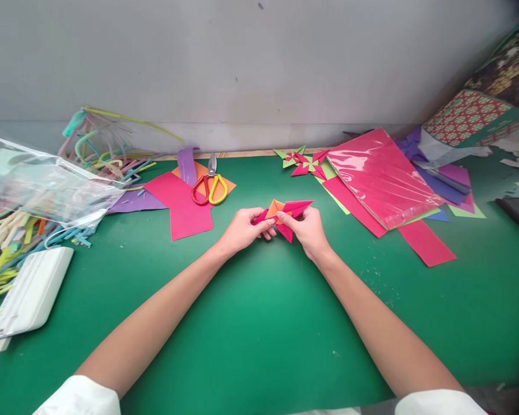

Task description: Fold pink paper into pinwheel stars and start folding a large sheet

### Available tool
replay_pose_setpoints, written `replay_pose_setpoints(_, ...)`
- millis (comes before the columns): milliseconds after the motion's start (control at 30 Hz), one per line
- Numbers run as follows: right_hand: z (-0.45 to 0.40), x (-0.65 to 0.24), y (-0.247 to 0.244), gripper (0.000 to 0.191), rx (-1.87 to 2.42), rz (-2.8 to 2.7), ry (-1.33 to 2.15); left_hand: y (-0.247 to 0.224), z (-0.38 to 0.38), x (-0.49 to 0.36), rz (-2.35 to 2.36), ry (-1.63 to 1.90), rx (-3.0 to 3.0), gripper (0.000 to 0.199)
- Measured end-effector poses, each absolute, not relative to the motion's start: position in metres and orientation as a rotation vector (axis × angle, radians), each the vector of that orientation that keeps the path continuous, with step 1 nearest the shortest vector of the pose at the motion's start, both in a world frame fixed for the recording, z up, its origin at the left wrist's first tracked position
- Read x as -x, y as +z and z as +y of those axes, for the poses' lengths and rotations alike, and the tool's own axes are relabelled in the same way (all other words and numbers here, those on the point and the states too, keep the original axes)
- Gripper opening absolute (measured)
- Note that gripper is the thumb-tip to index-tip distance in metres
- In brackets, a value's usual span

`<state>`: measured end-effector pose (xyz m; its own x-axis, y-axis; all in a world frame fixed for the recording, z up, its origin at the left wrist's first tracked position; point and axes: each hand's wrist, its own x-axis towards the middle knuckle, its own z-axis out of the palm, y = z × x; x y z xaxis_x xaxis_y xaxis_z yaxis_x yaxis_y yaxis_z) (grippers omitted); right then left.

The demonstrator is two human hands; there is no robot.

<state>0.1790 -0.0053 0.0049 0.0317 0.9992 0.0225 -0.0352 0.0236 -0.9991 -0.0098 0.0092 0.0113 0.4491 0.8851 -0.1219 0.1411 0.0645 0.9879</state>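
Between both hands, above the green table (259,323), is a folded origami star (297,206) in pink-red and orange paper. Its left side is pinched by my left hand (246,227), the thumb lying over the paper. My right hand (308,230) grips the right side, thumb on top near the orange middle. One red point sticks out to the right and another points down toward me. Fingers hide part of the folds. Beyond the hands, two finished-looking green and red paper stars (310,163) lie close together at the table's back edge.
Scissors (211,181) with red and yellow handles rest on red (179,202) and orange paper at the left. A plastic-wrapped pack of red paper (384,178) lies right, over loose sheets. Far left are paper strips (8,248) and a white power bank (32,294).
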Motion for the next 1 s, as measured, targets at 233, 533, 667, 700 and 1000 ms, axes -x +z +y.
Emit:
replay_pose_setpoints(233,-0.0051,-0.1773,0.0046,0.037,1.182,-1.155,1.184,0.0143,0.0073,0.0095,0.973,0.738,-1.446,0.042)
replay_pose_setpoints(533,-0.0058,-0.1754,0.0036,0.044,1.183,-1.063,1.191,0.0105,0.0057,0.0093,0.982,0.758,-1.491,0.039)
replay_pose_setpoints(667,-0.0062,-0.1756,0.0039,0.043,1.172,-1.066,1.203,0.0101,0.0046,0.0092,0.968,0.768,-1.482,0.039)
replay_pose_setpoints(700,-0.0064,-0.1756,0.0045,0.043,1.17,-1.071,1.201,0.01,0.0044,0.0093,0.964,0.772,-1.478,0.039)
replay_pose_setpoints(1000,-0.0066,-0.1759,0.0063,0.04,1.182,-1.116,1.166,0.0095,0.0034,0.0108,0.936,0.772,-1.491,0.04)
